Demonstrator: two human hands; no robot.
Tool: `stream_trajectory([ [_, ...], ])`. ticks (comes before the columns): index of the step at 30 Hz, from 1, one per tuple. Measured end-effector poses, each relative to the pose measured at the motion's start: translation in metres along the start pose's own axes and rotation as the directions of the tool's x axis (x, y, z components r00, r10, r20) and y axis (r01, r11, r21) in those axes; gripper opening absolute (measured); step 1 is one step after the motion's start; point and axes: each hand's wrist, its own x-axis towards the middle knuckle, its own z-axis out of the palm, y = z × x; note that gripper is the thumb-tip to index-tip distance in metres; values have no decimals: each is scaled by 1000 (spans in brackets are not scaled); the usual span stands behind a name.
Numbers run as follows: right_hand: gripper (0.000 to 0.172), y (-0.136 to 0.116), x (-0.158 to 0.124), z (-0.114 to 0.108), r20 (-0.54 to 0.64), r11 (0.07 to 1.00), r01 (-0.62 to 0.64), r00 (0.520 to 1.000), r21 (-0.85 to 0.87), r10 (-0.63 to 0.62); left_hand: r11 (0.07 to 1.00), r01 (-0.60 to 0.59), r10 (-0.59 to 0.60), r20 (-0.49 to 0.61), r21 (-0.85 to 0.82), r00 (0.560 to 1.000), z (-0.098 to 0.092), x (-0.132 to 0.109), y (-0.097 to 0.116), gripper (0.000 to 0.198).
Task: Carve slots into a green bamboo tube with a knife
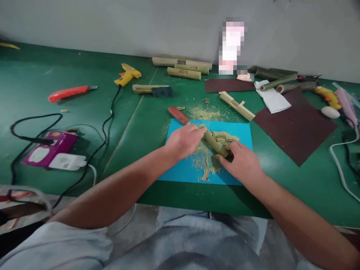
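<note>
Over a blue sheet, a short bamboo tube lies slanted between my two hands. My left hand is closed on its far end. Around the near end curl the thumb and fingers of my right hand. Just beyond my left hand is a tool with a red-brown wooden handle; its working end is hidden by the hand. Bamboo shavings and crumbs spread over the sheet, and a small chip lies close to its front edge.
Beyond the sheet are a notched bamboo piece, several bamboo tubes and brown sandpaper. To the left are a yellow glue gun, a red-handled cutter and a purple power strip with cords.
</note>
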Motion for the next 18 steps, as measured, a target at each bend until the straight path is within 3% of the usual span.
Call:
stream_trajectory([
  [3,25,-1,0,-1,1,999,-16,1000,-29,17,997,15,-15,-5,76,1000,-3,2,-4,38],
  [8,26,-3,-2,-3,-13,995,20,1000,-97,-21,992,-124,118,136,33,984,-5,1,5,38],
  [13,28,-6,-2,-6,-2,987,52,999,-154,-53,996,-18,16,28,93,999,-7,0,2,37],
  [18,29,-4,-2,-6,-6,988,56,998,-143,-57,993,-119,117,176,0,977,-5,-2,11,38],
])
